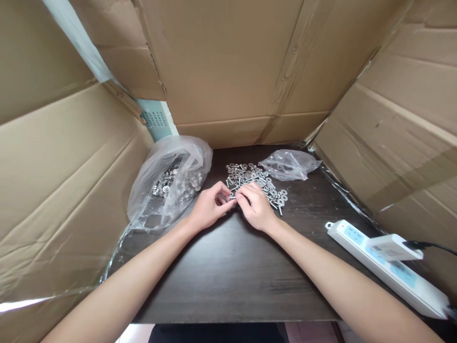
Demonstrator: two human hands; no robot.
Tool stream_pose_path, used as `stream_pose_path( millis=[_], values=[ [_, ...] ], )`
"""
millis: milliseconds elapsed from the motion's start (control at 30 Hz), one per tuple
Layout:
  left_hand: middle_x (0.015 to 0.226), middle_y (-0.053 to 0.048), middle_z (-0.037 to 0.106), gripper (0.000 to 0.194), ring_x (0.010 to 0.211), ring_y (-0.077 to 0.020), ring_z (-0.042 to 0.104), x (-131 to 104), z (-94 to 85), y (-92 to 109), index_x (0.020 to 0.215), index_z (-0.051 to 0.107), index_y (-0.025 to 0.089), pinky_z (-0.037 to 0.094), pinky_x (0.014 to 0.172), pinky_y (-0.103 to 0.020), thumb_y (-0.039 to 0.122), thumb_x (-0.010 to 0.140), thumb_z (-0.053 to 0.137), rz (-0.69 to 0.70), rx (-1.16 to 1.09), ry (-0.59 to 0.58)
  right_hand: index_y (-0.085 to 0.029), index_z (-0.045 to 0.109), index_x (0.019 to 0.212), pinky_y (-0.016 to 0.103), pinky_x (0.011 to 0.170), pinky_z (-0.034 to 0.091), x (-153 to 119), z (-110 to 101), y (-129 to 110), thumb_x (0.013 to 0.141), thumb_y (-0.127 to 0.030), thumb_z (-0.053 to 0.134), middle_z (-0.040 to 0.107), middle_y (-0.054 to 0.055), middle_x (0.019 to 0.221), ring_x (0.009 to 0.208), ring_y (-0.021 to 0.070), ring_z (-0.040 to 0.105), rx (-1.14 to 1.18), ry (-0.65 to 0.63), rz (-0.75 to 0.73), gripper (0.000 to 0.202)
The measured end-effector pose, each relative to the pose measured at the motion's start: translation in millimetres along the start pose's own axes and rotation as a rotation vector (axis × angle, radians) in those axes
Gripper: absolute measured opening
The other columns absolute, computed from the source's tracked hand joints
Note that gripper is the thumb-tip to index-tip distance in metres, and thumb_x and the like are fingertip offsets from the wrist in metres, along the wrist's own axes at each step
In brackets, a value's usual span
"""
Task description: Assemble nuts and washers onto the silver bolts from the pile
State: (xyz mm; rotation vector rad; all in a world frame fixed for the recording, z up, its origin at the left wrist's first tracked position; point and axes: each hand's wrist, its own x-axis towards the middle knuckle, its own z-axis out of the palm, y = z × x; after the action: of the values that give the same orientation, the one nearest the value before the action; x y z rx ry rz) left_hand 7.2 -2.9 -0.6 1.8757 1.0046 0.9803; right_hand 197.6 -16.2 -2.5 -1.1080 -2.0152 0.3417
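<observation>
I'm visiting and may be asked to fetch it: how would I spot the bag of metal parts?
On the dark table, look just left of the left hand. The big clear bag stands there, by the cardboard wall. Unlike the smaller, flatter bag at the back right, it has metal parts showing inside.

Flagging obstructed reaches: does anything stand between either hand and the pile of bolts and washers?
Nothing visible does. The left hand and right hand meet at the pile, fingertips on a small metal piece. The large bag lies to the left, the crumpled bag at the pile's far right, both aside.
</observation>
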Motion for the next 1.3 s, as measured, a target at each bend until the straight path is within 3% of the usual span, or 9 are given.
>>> stream_pose_path(
  millis=[433,800,1300],
  values=[
    [0.081,0.0,0.068,0.023,0.064,-0.0119,0.064,1.5,0.7,-1.8,0.094,0.058,0.019,0.05,0.057,-0.022,0.034,0.086,0.073,0.028,0.004,0.018,-0.023,0.053,0.078,0.041,0.082,0.038,0.5,-3.5,-1.1,0.1,-0.024,0.043,0.066,0.005,0.082,0.085,0.0241,0.052,0.041,-0.053,0.052,0.024],
    [0.076,0.001,0.066,0.023,0.063,-0.0117,0.063,2.3,0.1,3.0,0.09,0.057,0.018,0.05,0.058,-0.021,0.034,0.084,0.073,0.019,-0.013,0.003,-0.022,0.055,0.08,0.041,0.081,0.041,-0.4,0.7,-1.9,0.098,-0.024,0.046,0.066,0.007,0.082,0.085,0.0246,0.052,-0.051,0.018,-0.034,0.02],
    [0.081,0.0,0.068,0.023,0.062,-0.0096,0.062,6.3,0.7,3.3,0.091,0.064,0.017,0.05,0.058,-0.02,0.033,0.08,0.077,-0.029,-0.084,-0.043,-0.022,0.053,0.082,0.042,0.083,0.037,0.4,-2.2,-7.1,0.099,-0.025,0.039,0.065,0.008,0.085,0.088,0.0257,0.05,-0.167,-0.067,0.001,0.022]
  ],
)
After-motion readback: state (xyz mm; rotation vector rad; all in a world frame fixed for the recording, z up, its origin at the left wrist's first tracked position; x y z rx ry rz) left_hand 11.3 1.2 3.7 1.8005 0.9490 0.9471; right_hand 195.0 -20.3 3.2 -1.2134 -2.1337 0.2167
